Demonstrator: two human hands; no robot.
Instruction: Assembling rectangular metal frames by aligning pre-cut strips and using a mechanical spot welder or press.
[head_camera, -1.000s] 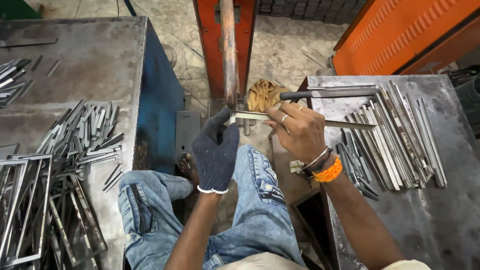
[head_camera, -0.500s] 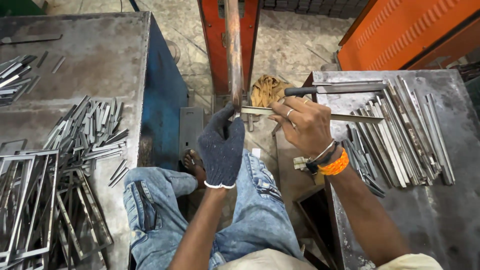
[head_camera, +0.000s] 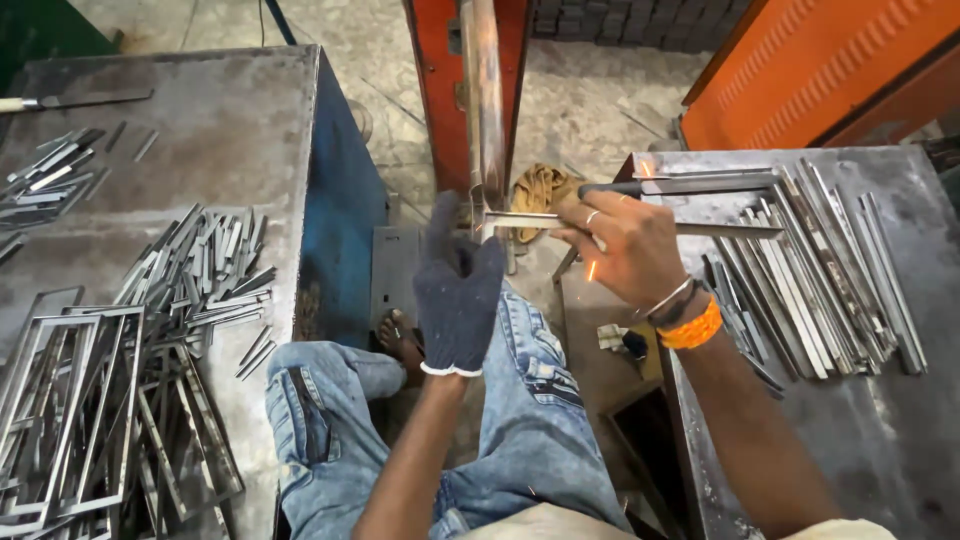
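While the gloved left hand (head_camera: 458, 290) pinches the flat steel strip (head_camera: 700, 229) at the upright bar (head_camera: 487, 110), the bare right hand (head_camera: 620, 245) grips it closed, its length running rightward over the tabletop (head_camera: 880, 440).

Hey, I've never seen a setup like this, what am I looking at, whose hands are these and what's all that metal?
The camera sits on a person's head and looks down at their own hands and jeans. The left hand wears a dark glove and steadies a thin metal strip against an upright rod on an orange machine; small sparks show there. The bare right hand, with an orange wristband, holds the same strip. A right table carries long strips. A left table carries short pieces and finished frames.
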